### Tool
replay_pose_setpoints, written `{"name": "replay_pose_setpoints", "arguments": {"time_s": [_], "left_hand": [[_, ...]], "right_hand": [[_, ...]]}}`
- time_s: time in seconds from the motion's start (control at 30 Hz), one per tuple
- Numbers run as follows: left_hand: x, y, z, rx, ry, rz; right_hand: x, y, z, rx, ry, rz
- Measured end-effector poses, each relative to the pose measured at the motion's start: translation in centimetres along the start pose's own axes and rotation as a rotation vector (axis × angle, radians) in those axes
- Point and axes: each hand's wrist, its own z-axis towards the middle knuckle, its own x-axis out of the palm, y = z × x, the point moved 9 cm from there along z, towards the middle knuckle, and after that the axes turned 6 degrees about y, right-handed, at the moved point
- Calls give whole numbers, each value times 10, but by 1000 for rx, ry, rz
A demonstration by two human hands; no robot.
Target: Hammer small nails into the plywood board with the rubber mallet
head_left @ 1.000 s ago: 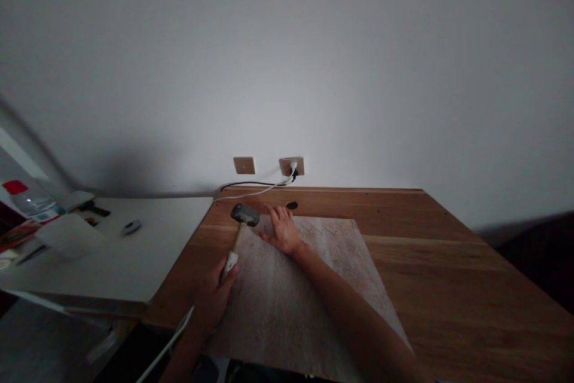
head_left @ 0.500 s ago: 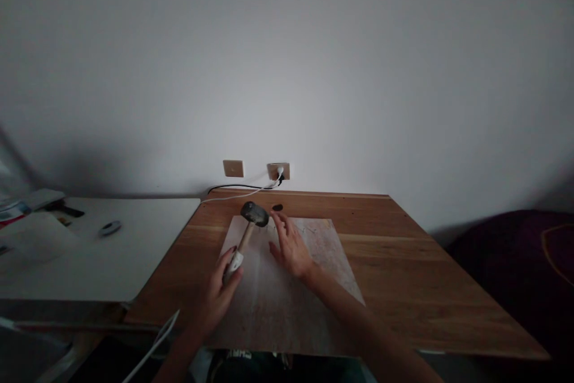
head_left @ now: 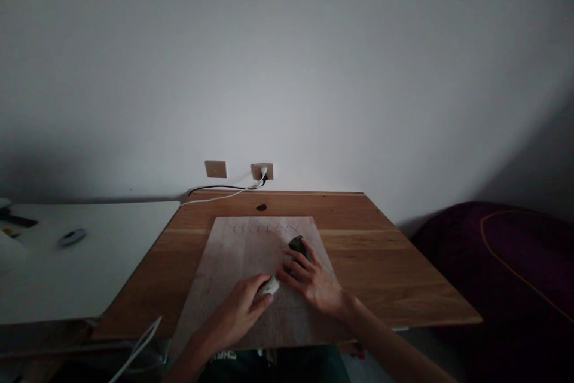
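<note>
A rubber mallet (head_left: 298, 244) with a dark head and a pale grip lies slantwise low over a reddish wooden board (head_left: 231, 257). My left hand (head_left: 244, 305) is closed round the white end of its handle. Over the shaft and the near side of the head curl the fingers of my right hand (head_left: 309, 278), covering much of the mallet. Along the board's far edge runs a row of small nail-like bits (head_left: 258, 228), too small to make out well.
The board rests on a wooden table (head_left: 372, 263) against a wall. A dark hole (head_left: 261, 207) and cables (head_left: 219, 196) from a socket (head_left: 262, 171) are behind it. To the left stands a white table (head_left: 112, 245) with a roll of tape (head_left: 72, 237); a dark purple beanbag (head_left: 457, 251) sits right.
The mallet has come down and right, its head swinging from the upper left toward the board's right side. My right hand, open before, now grips it. The view has turned slightly right.
</note>
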Motion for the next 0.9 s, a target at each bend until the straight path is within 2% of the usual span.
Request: {"name": "replay_pose_setpoints", "arguments": {"time_s": [0.13, 0.27, 0.4, 0.5, 0.63, 0.77, 0.9], "left_hand": [[5, -12, 4, 82, -5, 85], [9, -19, 8, 134, -56, 217], [-5, -17, 1, 183, -118, 371], [-33, 1, -18, 218, -212, 481], [-66, 48, -43, 178, -309, 655], [-67, 77, -51, 154, -268, 742], [-59, 80, -48, 119, -247, 745]], "right_hand": [[5, -2, -2, 22, 92, 29], [17, -9, 0, 62, 161, 70], [14, -9, 0, 57, 158, 126], [-3, 1, -8, 134, 87, 137], [-15, 27, -31, 284, 59, 240], [-10, 40, -47, 385, 62, 318], [-3, 30, -50, 450, 68, 334]]}}
